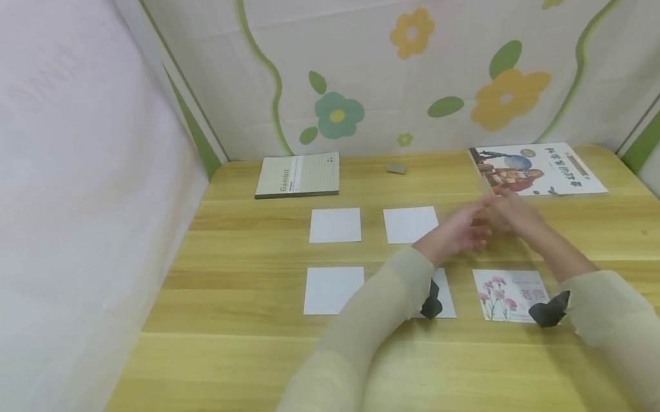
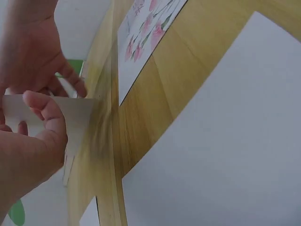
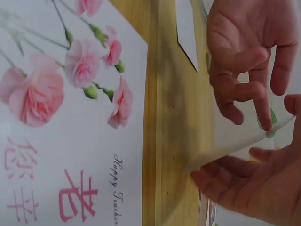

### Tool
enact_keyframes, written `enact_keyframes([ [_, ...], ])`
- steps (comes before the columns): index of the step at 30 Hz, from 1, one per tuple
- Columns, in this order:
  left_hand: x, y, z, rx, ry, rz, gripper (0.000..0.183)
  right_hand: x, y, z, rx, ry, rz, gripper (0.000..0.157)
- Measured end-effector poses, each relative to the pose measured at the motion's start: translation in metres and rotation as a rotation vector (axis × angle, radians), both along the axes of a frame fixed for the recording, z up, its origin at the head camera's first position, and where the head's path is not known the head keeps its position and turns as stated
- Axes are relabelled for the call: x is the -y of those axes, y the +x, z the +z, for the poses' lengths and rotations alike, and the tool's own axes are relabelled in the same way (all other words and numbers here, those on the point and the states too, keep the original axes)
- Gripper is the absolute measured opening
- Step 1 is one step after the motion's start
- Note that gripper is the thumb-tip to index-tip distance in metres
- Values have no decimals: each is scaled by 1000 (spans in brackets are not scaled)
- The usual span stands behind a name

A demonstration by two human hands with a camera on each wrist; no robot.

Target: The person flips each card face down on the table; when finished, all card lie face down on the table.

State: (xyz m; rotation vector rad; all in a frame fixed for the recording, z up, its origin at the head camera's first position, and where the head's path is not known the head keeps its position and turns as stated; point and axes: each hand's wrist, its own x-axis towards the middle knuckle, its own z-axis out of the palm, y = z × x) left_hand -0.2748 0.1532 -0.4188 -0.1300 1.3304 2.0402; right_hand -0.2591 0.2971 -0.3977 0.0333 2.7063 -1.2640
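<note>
My right hand (image 1: 517, 214) holds a thin pale card (image 3: 225, 151) upright, its thumb on one face and its fingers behind the other. In the right wrist view the card appears almost edge-on. My left hand (image 1: 461, 233) is close beside it, fingers loosely bent; one fingertip seems to touch the card. The left wrist view shows the left thumb near the card's edge. Below the right wrist lies a card printed with pink carnations (image 1: 508, 292). Under the left forearm a white card (image 1: 444, 291) is partly covered.
Other white cards (image 1: 334, 225) lie spaced out on the wooden table (image 1: 219, 344). Toward the back are a Gambit notebook (image 1: 298, 175), a small grey block (image 1: 396, 168) and a picture book (image 1: 554, 169). A flowered curtain (image 1: 384, 85) hangs behind the table.
</note>
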Motion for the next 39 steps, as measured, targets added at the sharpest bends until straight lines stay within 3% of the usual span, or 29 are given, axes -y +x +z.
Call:
enact_keyframes([
  [4,-2,3,-2,-123,-171,30,29,-7,7,6,-184,-124,-79,56],
  [7,-2,4,-4,-218,-320,87,38,-17,11,10,-257,-82,-102,48],
  [9,-2,4,-4,-280,-436,122,40,-25,13,11,-247,-18,-92,43],
  [12,0,3,-4,-359,-598,149,38,-38,13,7,-159,39,-42,45],
  [15,3,2,-7,-466,-732,124,33,-50,11,-4,-109,85,24,52],
  [20,6,5,-14,-701,-924,48,32,-61,6,-25,-164,139,133,44],
  [28,7,10,-12,-766,-1033,-14,31,-56,4,-39,-128,211,142,43],
  [34,0,8,-9,-809,-1218,-72,4,-54,-3,-42,-166,309,185,39],
  [39,-4,6,-9,-858,-1352,-128,11,-54,-6,-44,-108,370,197,42],
])
